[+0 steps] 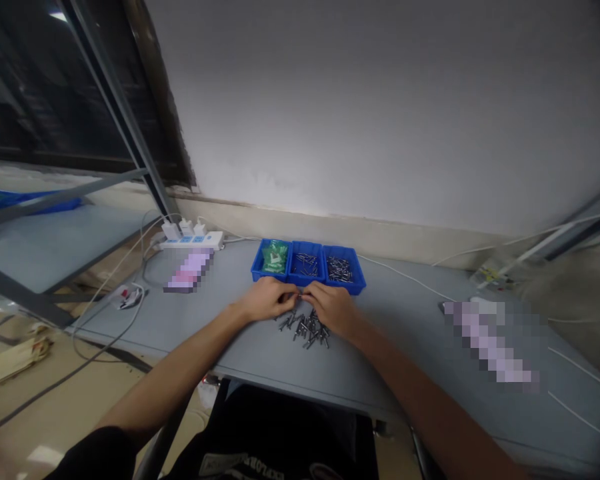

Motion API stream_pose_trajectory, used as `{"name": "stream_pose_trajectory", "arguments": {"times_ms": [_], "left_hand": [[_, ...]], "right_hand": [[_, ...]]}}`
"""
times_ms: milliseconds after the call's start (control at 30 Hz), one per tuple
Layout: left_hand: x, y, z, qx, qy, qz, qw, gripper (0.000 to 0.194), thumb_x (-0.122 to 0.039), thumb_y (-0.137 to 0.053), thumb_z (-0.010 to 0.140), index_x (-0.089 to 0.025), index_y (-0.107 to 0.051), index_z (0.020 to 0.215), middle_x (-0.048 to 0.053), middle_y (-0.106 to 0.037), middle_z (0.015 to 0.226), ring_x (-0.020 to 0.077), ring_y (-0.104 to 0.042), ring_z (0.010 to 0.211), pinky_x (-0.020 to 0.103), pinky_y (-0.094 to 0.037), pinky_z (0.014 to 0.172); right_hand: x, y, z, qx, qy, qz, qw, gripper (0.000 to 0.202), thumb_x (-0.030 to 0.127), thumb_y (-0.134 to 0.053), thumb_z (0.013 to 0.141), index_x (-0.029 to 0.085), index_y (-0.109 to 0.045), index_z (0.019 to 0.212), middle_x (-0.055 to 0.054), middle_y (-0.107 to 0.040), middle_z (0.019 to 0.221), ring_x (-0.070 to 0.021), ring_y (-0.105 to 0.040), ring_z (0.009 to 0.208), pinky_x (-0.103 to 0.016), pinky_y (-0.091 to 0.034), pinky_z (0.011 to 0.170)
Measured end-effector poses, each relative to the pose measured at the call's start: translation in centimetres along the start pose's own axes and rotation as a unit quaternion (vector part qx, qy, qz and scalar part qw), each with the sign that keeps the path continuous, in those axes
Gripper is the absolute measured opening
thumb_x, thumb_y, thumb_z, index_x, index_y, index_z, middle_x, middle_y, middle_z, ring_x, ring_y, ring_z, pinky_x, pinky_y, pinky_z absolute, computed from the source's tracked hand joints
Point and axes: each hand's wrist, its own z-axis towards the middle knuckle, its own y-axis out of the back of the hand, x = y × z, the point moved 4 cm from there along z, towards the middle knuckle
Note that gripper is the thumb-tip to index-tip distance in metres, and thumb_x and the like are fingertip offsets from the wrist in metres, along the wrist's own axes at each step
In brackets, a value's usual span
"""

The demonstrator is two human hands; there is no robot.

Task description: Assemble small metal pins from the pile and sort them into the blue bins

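Observation:
My left hand point(270, 299) and my right hand point(331, 306) meet just in front of the blue bins, fingertips pinched close together. Between them is a small metal pin-like piece point(301, 295), mostly covered by the fingers. A loose pile of similar short metal pieces point(310, 328) lies on the grey table below my hands. Behind my hands stand three joined blue bins. The left bin point(255, 272) holds a green and white packet point(275, 257). A few metal pieces lie in the middle bin point(306, 280), while the right bin point(359, 280) contains many more.
A white power strip point(215, 240) with plugs sits at the back left of the table point(380, 360), near a pixelated phone-like object point(189, 269). Another pixelated object point(487, 343) lies at the right. White cables run along the wall side. A metal frame point(115, 100) rises at left.

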Motion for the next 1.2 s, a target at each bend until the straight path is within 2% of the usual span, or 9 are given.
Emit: {"name": "stream_pose_trajectory", "arguments": {"times_ms": [133,267,433,600,800,933,1000,1067,1200], "left_hand": [[-0.1,0.0,0.1,0.005,0.004,-0.001,1.0,0.023,-0.028,-0.049,0.095,-0.02,-0.069,0.087,0.0,-0.063,0.066,0.0131,-0.053,0.059,0.025,-0.033,0.062],[-0.1,0.0,0.1,0.008,0.006,0.003,1.0,0.023,-0.028,-0.049,0.095,-0.02,-0.069,0.086,0.0,-0.063,0.065,0.0134,-0.053,0.06,0.025,-0.033,0.062],[-0.2,0.1,0.1,0.007,0.009,0.002,1.0,0.024,-0.029,-0.049,0.095,-0.02,-0.07,0.087,0.0,-0.063,0.066,0.0136,-0.054,0.06,0.025,-0.034,0.063],[-0.4,0.2,0.0,0.007,0.007,0.0,1.0,0.023,-0.028,-0.051,0.095,-0.02,-0.071,0.088,-0.001,-0.063,0.065,0.0131,-0.054,0.06,0.024,-0.034,0.062],[0.4,0.6,0.1,-0.036,0.056,-0.055,0.996,0.026,-0.035,-0.051,0.098,-0.02,-0.073,0.099,-0.002,-0.064,0.066,0.0114,-0.055,0.06,0.022,-0.036,0.063],[1.4,1.1,0.2,-0.055,0.101,-0.041,0.992,0.03,-0.037,-0.05,0.099,-0.02,-0.075,0.097,-0.001,-0.066,0.067,0.0118,-0.055,0.06,0.023,-0.037,0.062],[1.8,1.0,0.3,-0.034,0.118,-0.013,0.992,0.028,-0.037,-0.052,0.098,-0.022,-0.076,0.099,0.0,-0.068,0.07,0.0129,-0.056,0.06,0.024,-0.037,0.062],[2.0,0.8,0.3,-0.003,0.129,0.016,0.992,0.026,-0.037,-0.055,0.096,-0.025,-0.077,0.101,0.001,-0.072,0.075,0.0149,-0.06,0.064,0.026,-0.04,0.064],[2.1,0.3,0.3,0.045,0.142,0.055,0.987,0.024,-0.035,-0.057,0.094,-0.028,-0.077,0.103,0.003,-0.076,0.093,0.0203,-0.068,0.082,0.028,-0.046,0.074]], "right_hand": [[-0.2,0.0,0.0,-0.006,-0.004,0.012,1.0,0.022,0.039,-0.049,0.104,0.021,-0.061,0.109,-0.005,-0.073,0.099,-0.0168,-0.069,0.085,-0.027,-0.045,0.071],[-0.2,-0.1,-0.1,0.009,-0.001,0.004,1.0,0.024,0.035,-0.043,0.106,0.021,-0.061,0.099,-0.004,-0.073,0.093,-0.0163,-0.069,0.082,-0.027,-0.044,0.07],[-0.1,-0.1,-0.1,0.009,-0.001,0.015,1.0,0.021,0.038,-0.047,0.105,0.021,-0.06,0.107,-0.004,-0.073,0.097,-0.0162,-0.069,0.083,-0.026,-0.044,0.071],[0.0,-0.3,0.0,0.001,0.013,-0.02,1.0,0.03,0.035,-0.039,0.107,0.02,-0.063,0.096,-0.004,-0.071,0.089,-0.0147,-0.067,0.078,-0.026,-0.044,0.067],[-0.6,1.9,0.4,-0.116,0.02,0.002,0.993,0.027,0.031,-0.044,0.105,0.021,-0.069,0.099,-0.006,-0.072,0.095,-0.016,-0.067,0.088,-0.028,-0.049,0.081],[-2.6,3.4,1.0,-0.219,-0.098,-0.037,0.97,0.028,0.036,-0.049,0.103,0.02,-0.071,0.107,-0.008,-0.074,0.093,-0.0198,-0.068,0.086,-0.032,-0.05,0.082],[-3.6,3.3,1.3,-0.206,-0.165,-0.075,0.962,0.033,0.04,-0.051,0.102,0.019,-0.069,0.118,-0.009,-0.076,0.094,-0.0217,-0.069,0.082,-0.033,-0.05,0.075],[-4.2,2.8,1.3,-0.167,-0.188,-0.094,0.963,0.034,0.04,-0.05,0.101,0.02,-0.068,0.122,-0.009,-0.077,0.099,-0.0225,-0.07,0.081,-0.032,-0.049,0.071],[-3.5,1.8,0.5,-0.113,-0.145,-0.061,0.981,0.026,0.032,-0.048,0.102,0.023,-0.071,0.109,-0.004,-0.078,0.101,-0.0195,-0.072,0.086,-0.028,-0.047,0.073]]}}
